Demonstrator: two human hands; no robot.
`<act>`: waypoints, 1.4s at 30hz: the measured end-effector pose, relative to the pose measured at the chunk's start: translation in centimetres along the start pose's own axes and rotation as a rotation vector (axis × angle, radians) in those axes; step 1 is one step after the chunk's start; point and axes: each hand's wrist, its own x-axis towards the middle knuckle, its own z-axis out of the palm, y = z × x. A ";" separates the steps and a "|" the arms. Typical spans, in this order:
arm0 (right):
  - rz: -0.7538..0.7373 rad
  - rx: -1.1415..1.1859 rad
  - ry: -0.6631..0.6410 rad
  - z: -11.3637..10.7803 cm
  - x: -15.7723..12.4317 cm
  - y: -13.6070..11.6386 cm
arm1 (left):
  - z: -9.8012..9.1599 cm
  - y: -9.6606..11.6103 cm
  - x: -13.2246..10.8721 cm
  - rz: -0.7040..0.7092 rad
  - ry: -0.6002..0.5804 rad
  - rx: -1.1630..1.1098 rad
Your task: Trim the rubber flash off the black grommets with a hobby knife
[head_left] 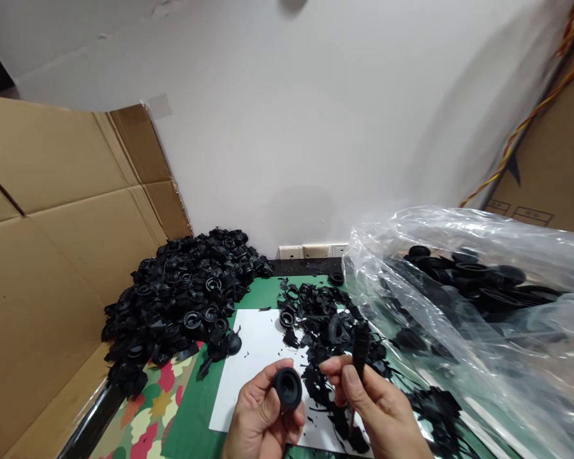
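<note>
My left hand is closed around a round black rubber cap. Its hollow, ringed opening faces up toward me. Beside it, my right hand pinches a slim dark tool between thumb and fingers; a wide black end rises above the grip and a thin end points down. What kind of tool it is, I cannot make out. Beneath both hands lies a white sheet strewn with black rubber scraps. Another ringed rubber piece sits near the sheet's far edge.
At the left, a large heap of black rubber parts rests against a cardboard panel. A clear plastic bag with more black parts fills the right side. A green mat lies under the sheet. Wall sockets sit behind.
</note>
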 end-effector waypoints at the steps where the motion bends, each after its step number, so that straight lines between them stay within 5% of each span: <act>1: -0.009 -0.002 0.005 -0.1 0.0 0.0 | -0.1 -0.1 0.1 0.006 0.010 0.017; 7: -0.053 -0.107 -0.209 -0.2 0.1 0.3 | -0.2 -0.6 0.2 0.073 0.123 0.192; 18: -0.324 -0.448 -0.241 0.2 -0.1 0.3 | 0.8 -0.4 -0.2 0.382 0.185 0.657; 27: -0.628 -0.852 -0.404 -1.0 0.7 0.9 | 1.8 -0.6 -0.5 0.583 0.263 1.011; 32: -0.704 -1.044 -0.453 -0.8 0.8 0.5 | 2.5 -0.3 -0.6 0.607 0.221 0.903; 39: -0.589 -0.868 -0.186 -0.7 0.6 0.1 | 2.0 0.0 -0.4 0.420 0.161 0.650; 42: -0.471 -0.721 -0.207 -0.8 0.6 -0.4 | 1.9 0.1 -0.5 0.433 0.166 0.660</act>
